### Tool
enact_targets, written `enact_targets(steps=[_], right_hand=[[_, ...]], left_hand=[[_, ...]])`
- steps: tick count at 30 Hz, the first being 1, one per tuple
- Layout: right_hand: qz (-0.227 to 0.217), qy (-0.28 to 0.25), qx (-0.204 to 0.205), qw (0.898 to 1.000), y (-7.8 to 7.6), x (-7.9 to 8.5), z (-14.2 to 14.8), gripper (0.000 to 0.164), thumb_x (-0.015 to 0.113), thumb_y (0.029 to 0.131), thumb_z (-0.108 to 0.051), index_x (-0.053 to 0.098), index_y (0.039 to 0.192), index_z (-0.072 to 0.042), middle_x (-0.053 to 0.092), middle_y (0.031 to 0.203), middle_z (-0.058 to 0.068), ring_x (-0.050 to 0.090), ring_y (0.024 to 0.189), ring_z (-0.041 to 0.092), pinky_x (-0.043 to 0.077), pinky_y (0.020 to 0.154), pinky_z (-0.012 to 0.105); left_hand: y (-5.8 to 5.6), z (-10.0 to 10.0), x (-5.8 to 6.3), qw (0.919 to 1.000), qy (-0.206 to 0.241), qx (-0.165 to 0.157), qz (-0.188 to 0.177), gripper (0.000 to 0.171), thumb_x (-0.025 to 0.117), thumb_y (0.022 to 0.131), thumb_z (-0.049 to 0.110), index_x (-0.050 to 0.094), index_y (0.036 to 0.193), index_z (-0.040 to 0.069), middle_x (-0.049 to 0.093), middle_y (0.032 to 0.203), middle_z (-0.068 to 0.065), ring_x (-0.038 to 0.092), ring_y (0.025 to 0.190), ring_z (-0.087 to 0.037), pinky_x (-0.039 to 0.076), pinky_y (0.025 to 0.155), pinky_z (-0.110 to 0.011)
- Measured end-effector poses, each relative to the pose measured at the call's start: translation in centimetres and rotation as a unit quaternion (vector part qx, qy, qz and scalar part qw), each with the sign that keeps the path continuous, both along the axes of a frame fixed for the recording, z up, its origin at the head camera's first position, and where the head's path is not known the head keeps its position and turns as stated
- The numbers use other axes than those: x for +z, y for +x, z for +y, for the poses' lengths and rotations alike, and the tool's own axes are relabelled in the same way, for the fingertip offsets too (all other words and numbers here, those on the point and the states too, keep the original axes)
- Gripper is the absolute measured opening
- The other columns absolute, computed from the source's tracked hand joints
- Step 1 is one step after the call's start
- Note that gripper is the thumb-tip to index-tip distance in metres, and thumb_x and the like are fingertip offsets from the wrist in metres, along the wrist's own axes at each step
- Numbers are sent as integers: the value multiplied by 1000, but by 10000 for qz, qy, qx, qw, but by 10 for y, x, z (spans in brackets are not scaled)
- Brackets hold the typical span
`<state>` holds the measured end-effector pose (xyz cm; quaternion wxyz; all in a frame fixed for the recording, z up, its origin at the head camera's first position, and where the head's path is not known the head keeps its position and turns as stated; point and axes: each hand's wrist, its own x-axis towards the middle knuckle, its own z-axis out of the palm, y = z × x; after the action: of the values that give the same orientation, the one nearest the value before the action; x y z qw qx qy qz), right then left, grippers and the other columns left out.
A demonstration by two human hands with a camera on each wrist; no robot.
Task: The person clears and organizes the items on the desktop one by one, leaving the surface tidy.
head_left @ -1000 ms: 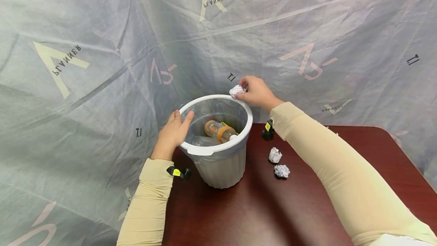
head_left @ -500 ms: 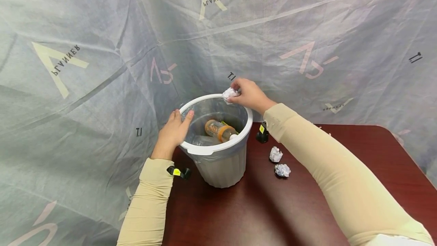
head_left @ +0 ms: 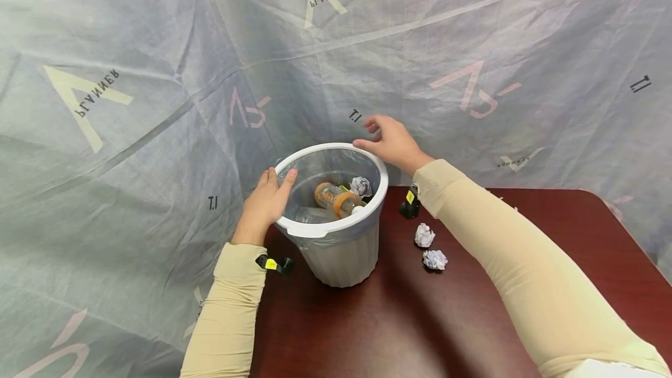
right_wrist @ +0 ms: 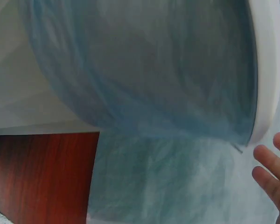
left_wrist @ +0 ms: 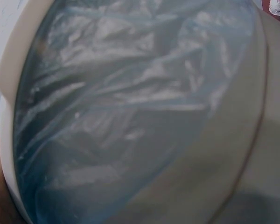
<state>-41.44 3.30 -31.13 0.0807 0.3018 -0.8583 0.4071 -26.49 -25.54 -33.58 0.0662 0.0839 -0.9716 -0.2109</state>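
A grey ribbed trash can (head_left: 343, 258) with a white rim and a clear plastic liner stands upright on the table. My left hand (head_left: 264, 206) holds the left side of its rim, thumb over the inner side. Over the far right rim my right hand (head_left: 391, 142) is parted from any object, fingers loosely bent; its fingers (right_wrist: 270, 161) show beside the rim in the right wrist view. Inside the can lie a crumpled paper ball (head_left: 360, 186) and an orange-labelled plastic bottle (head_left: 336, 199). The left wrist view mostly shows the liner (left_wrist: 130, 93).
Two more crumpled paper balls, one (head_left: 424, 235) behind the other (head_left: 434, 259), lie on the dark red table (head_left: 367, 331) right of the can. A grey printed cloth (head_left: 157, 34) hangs behind and to the left, close to the can.
My right hand moved left over the can and let go of the paper ball, which now lies inside beside the bottle. The hand then drew back slightly right. My left hand stayed put.
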Motion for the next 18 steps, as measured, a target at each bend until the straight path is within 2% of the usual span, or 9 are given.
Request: enact_targets(steps=[8, 13, 18], right_hand=[[-128, -623, -517, 9966, -5, -24, 35, 57, 71, 93, -47, 56, 133, -9, 60, 131, 16, 62, 114, 33, 51, 93, 50], [-289, -645, -660, 9953, -9, -43, 60, 55, 71, 94, -44, 56, 135, -9, 59, 133, 17, 61, 117, 35, 50, 95, 52], [-526, -542, -685, 9948, -10, -69, 82, 63, 70, 95, -46, 52, 141, -8, 55, 137, 19, 58, 122, 39, 48, 97, 56]], left_hand=[[0, 0, 0, 10000, -16, -27, -26, 109, 3, 93, 81, 7, 160, -4, 10, 166, -26, 23, 148, -49, 23, 115, -66], [1, -1, 1, 10000, 13, -20, -46, 110, 2, 92, 82, 6, 160, -4, 10, 166, -26, 22, 148, -48, 23, 115, -66], [2, 0, 2, 9999, -4, -21, -98, 109, 2, 92, 81, 6, 160, -4, 8, 166, -26, 21, 149, -48, 23, 115, -66]])
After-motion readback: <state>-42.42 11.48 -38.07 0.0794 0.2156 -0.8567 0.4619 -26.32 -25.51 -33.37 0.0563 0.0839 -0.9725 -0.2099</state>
